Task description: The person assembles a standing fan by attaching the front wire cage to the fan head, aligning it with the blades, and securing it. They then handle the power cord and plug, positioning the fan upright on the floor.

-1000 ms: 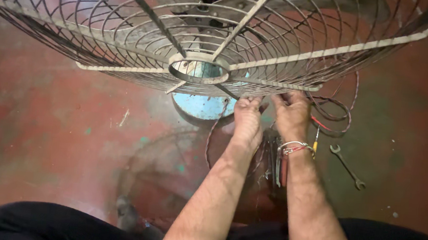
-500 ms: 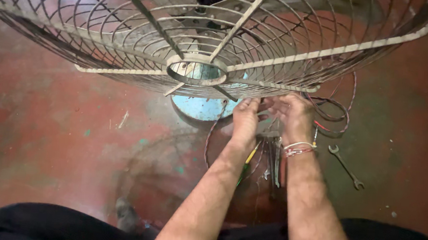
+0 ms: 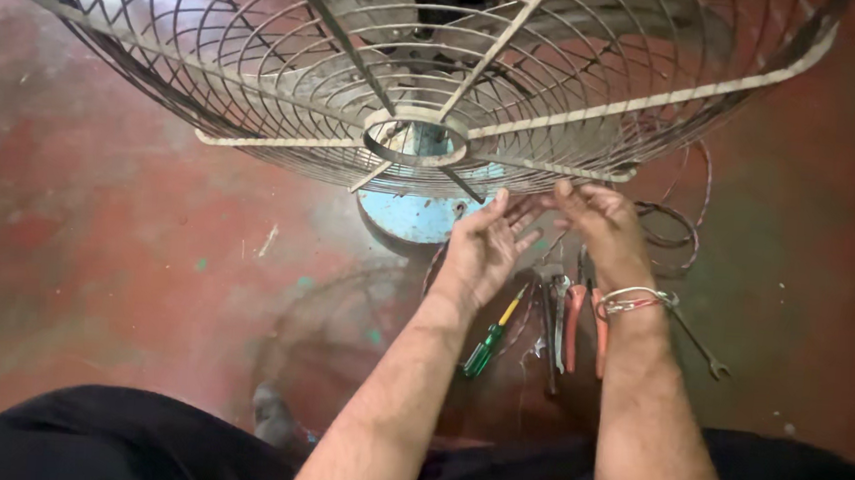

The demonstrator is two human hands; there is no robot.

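Note:
A large round wire fan guard (image 3: 258, 88) fills the top of the view, with a metal ring hub (image 3: 416, 141) at its centre. My left hand (image 3: 485, 242) hovers just under the guard's near edge, fingers spread and holding nothing. Beside it, my right hand (image 3: 601, 222) reaches the same edge with fingers loosely apart; a thread and metal bangle sit on its wrist. Whether the right fingertips touch a wire I cannot tell. Below the hands lie a green-handled screwdriver (image 3: 486, 346) and orange-handled pliers (image 3: 575, 321) on the floor.
A pale blue round fan base (image 3: 409, 217) stands on the stained red floor under the guard. Tangled dark and red wires (image 3: 671, 227) lie to the right, with an open-ended spanner (image 3: 699, 341) near them. My dark-trousered knees (image 3: 113, 439) fill the bottom edge.
Both hands have pulled back slightly from under the guard and their fingers have spread. The view shifted, revealing the screwdriver and the pliers below my wrists.

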